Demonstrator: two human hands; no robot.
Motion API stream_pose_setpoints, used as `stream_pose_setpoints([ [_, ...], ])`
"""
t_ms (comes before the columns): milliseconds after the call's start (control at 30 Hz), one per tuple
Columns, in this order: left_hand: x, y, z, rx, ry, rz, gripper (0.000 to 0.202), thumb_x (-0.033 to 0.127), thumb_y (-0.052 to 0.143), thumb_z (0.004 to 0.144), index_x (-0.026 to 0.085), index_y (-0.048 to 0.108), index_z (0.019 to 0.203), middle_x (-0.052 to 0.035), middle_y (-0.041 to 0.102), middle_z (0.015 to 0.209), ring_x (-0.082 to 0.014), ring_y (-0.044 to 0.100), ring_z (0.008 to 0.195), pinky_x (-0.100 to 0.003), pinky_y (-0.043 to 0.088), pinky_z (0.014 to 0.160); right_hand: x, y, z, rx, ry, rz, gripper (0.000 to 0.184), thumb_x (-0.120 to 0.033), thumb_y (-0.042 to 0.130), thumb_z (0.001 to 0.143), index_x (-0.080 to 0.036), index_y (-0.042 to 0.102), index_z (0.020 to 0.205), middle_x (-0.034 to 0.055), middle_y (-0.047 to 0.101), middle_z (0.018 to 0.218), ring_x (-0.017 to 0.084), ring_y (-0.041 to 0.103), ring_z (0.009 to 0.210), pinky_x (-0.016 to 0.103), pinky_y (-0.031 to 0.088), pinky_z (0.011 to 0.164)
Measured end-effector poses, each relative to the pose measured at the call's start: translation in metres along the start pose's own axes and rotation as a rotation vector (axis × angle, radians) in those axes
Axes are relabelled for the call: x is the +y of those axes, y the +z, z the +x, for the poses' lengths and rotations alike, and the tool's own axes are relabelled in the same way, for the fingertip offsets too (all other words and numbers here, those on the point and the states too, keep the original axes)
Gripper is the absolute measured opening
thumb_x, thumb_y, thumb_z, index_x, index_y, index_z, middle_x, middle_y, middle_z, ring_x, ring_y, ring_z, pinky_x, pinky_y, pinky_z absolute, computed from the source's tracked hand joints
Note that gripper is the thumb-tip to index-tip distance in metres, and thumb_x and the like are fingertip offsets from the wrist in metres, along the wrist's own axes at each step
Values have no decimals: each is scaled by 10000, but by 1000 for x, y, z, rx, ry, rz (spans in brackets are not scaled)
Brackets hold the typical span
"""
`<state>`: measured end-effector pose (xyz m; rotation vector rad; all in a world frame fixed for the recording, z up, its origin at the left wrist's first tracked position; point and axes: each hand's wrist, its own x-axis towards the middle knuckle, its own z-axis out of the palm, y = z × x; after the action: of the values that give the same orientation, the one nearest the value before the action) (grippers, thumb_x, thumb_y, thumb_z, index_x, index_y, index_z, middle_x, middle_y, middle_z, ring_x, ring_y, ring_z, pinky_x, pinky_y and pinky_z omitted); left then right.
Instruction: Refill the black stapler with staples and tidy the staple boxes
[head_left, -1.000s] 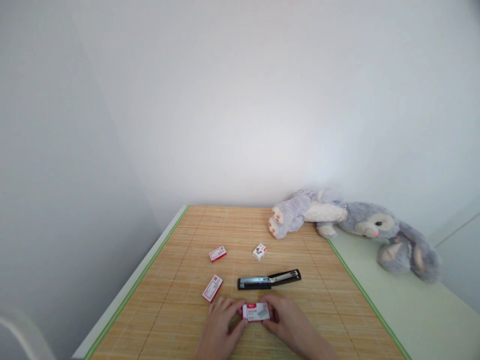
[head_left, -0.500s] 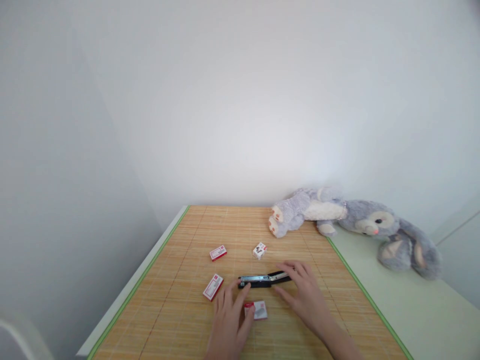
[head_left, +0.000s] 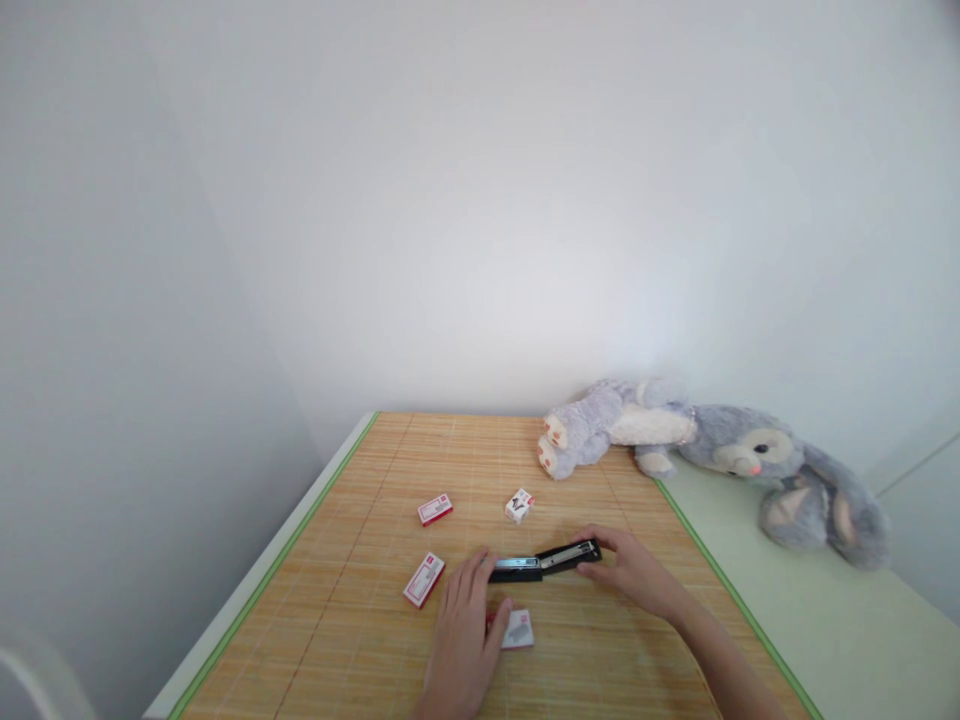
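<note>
stapler: black stapler [head_left: 545, 563] opened out flat on the mat [head_left: 360, 660], long axis about nine to just above three o'clock
right hand [head_left: 628, 572]: at its three o'clock end, thumb and fingers narrowed on that end, forearm from five o'clock
left hand [head_left: 463, 625]: palm down, fingers over the nine o'clock end, grip cannot be told; thumb at the white-red box [head_left: 520, 630], stapler's seven o'clock

The hands [head_left: 463, 625] are bare and slim-fingered, and the slender right forearm [head_left: 712, 650] is uncovered as well.
</note>
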<state>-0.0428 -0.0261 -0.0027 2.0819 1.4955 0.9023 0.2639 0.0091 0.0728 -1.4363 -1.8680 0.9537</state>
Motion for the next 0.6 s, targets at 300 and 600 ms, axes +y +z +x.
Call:
stream_pose_setpoints([
  [300, -28, 3, 24, 42, -81, -180, 496, 300, 486, 950, 246, 495, 1442, -73, 677, 1222, -220, 602, 1179, -422, 451, 1064, -18, 10, 7, -52, 8, 123, 332, -456, 712, 821, -195, 713, 1026, 59, 753, 1052, 246, 681, 1038, 397, 496, 1003],
  [600, -28, 2, 22, -30, -59, -244, 633, 219, 578, 865, 247, 438, 1482, -67, 660, 1237, -215, 594, 1199, -418, 440, 1090, -49, 55, 28, 8, -162, -50, 307, -360, 716, 823, -233, 717, 1103, 65, 721, 1154, 248, 636, 1096, 372, 466, 996],
])
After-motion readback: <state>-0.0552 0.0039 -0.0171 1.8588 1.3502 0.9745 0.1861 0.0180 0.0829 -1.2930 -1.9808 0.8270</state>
